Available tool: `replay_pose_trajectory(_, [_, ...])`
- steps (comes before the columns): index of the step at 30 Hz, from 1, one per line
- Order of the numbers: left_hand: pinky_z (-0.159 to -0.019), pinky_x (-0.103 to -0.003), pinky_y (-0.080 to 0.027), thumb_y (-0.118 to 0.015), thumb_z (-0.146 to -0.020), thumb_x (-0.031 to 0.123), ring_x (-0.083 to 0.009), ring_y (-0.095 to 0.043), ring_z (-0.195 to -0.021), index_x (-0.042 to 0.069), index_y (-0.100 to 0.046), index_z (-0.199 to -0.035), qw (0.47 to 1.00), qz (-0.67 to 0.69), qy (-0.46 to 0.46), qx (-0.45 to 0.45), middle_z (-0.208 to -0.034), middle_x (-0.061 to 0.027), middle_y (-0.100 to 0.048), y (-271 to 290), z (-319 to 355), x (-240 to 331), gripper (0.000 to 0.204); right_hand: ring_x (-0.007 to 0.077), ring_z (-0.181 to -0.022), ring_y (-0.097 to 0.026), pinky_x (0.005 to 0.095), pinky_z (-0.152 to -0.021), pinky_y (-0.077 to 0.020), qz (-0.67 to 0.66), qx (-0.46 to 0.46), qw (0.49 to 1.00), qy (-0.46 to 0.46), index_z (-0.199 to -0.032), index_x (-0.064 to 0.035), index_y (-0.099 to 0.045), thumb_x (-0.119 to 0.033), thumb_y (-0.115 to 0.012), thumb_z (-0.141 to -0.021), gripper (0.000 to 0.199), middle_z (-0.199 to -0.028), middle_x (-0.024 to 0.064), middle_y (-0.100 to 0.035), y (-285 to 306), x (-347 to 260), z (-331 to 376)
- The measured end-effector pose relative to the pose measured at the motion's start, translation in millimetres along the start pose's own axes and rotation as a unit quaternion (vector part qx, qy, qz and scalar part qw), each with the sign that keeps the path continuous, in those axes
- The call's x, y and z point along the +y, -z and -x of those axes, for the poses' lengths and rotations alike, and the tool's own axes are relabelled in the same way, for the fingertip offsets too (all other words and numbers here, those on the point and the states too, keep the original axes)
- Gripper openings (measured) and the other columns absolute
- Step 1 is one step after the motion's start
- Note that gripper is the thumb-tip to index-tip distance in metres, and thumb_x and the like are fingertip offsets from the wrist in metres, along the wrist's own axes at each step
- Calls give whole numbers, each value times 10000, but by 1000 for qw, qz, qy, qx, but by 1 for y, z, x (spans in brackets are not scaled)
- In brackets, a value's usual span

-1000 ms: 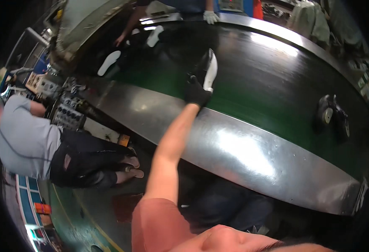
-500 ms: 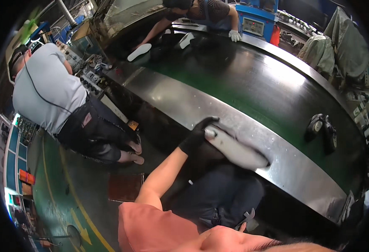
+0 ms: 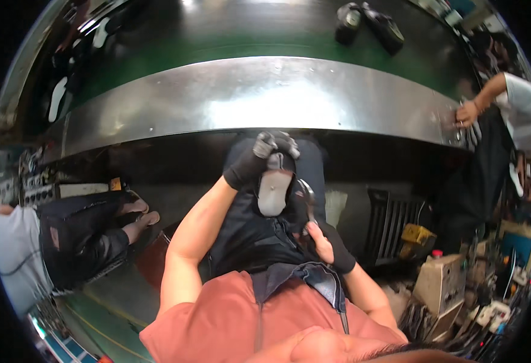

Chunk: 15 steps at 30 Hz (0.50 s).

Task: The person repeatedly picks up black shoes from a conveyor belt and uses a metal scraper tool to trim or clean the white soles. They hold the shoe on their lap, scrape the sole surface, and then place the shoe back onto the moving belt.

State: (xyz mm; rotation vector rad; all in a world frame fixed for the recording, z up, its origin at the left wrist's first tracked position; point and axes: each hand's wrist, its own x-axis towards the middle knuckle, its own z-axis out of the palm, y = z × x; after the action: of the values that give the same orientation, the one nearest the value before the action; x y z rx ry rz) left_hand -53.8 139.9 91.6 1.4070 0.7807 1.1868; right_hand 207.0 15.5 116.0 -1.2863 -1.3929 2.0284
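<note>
Over my lap lies a black shoe (image 3: 274, 192), its pale underside facing up and a small dark spot in the middle. My left hand (image 3: 271, 148), in a dark glove with greyish fingertips, is closed around the shoe's far end. A hammer (image 3: 308, 198) with a curved silvery metal head is in my right hand (image 3: 321, 242). That hand is partly gloved, with bare thumb and fingers showing, and closed on the tool. The hammer's head is just right of the shoe, apart from its pale underside. Part of the tool is hidden by my hand.
A metal ledge (image 3: 174, 100) edges the green belt (image 3: 229, 45) before me. Dark shoes (image 3: 371, 27) stand on the belt. Pale soles (image 3: 58, 100) lie at the left. A co-worker's hand (image 3: 468, 114) rests at the ledge's right end; another person (image 3: 84, 239) is at left.
My view has turned right and down. The shoe has come from beside the ledge onto my lap, still in my left hand. My right hand has brought the hammer up beside it.
</note>
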Motion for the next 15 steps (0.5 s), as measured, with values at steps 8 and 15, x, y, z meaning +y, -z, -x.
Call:
replay_pose_trajectory(8, [-1030,-393,-360,-174,-991,539,-247,-581,-1000,31,-698,-873,999,1,17,44,-943,-92,-673,-9,6,17,739,93,-722,-493,254,-690,-436,-25,-119,992,-27,-905,-1,-564,-328,-382,-1038,397,-768,-27,-533,-12,-41,-51])
replay_pose_trajectory(15, [-1039,-393,-347,-249,-960,544,-245,-583,-1034,12,-713,-901,997,55,22,52,-993,-111,-682,8,40,3,708,242,-659,-548,365,-625,-443,213,62,948,230,-1028,-22,-585,-249,-423,-990,282,-702,107,-555,-72,36,-78])
